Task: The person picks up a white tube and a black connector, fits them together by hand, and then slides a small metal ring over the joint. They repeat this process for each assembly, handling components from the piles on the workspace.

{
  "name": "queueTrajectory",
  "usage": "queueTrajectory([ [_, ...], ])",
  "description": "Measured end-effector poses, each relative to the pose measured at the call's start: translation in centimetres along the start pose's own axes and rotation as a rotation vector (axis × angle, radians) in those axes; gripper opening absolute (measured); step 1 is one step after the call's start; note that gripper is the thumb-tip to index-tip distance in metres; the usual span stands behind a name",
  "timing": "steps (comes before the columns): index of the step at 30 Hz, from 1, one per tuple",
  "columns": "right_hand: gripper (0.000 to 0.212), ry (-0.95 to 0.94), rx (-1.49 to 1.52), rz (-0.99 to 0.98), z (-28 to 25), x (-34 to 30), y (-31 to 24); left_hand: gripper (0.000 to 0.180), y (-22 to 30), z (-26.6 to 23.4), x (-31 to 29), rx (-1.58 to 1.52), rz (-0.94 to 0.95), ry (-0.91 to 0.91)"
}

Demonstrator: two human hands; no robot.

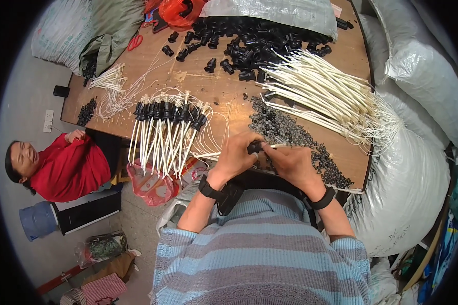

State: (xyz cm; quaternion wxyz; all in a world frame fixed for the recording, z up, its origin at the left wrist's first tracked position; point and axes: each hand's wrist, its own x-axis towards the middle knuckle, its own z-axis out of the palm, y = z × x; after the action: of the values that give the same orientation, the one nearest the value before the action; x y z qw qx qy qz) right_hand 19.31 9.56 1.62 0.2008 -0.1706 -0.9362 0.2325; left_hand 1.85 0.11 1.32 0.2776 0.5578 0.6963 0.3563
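Both hands meet at the table's near edge around a small black plastic socket (254, 147). My left hand (235, 155) is wrapped round the socket, and a white sleeved wire (208, 154) runs out beside that hand to the left. My right hand (293, 161) is closed with thumb and finger pressed at the socket's right side; what its fingertips hold is hidden. Just beyond the hands spreads a heap of small dark plastic pieces (285, 124). To the left lies a row of black sockets with white sleeved wires (168, 114), their ends hanging over the edge.
A thick bundle of white sleeved wires (320, 96) lies at the right. Loose black sockets (254, 51) are piled at the back by a silvery sack (269, 15). Red scissors (135, 42) lie far left. Stuffed white sacks (402, 188) crowd the right side. A person in red (76, 168) sits left.
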Motion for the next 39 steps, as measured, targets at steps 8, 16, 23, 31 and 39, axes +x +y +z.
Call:
queueTrajectory([
  [8,0.037,0.063,0.336,0.148,1.3,-0.3,1.8,0.035,0.2,-0.2,-0.2,-0.113,-0.214,-0.004],
  [16,0.024,-0.351,0.263,0.336,-1.6,3.4,0.2,0.029,0.4,1.0,-0.8,0.067,0.238,0.152],
  [23,0.019,-0.629,0.867,0.678,0.0,3.4,1.8,0.017,0.6,1.2,-1.9,0.253,0.368,0.094],
  [31,0.016,-0.072,0.422,0.221,-0.2,3.1,-2.1,0.021,-1.0,-0.6,-2.1,0.277,0.348,0.329],
  [39,0.006,0.317,0.451,0.318,-2.1,1.9,1.5,0.024,-5.6,-8.7,-1.0,0.671,0.054,0.792],
])
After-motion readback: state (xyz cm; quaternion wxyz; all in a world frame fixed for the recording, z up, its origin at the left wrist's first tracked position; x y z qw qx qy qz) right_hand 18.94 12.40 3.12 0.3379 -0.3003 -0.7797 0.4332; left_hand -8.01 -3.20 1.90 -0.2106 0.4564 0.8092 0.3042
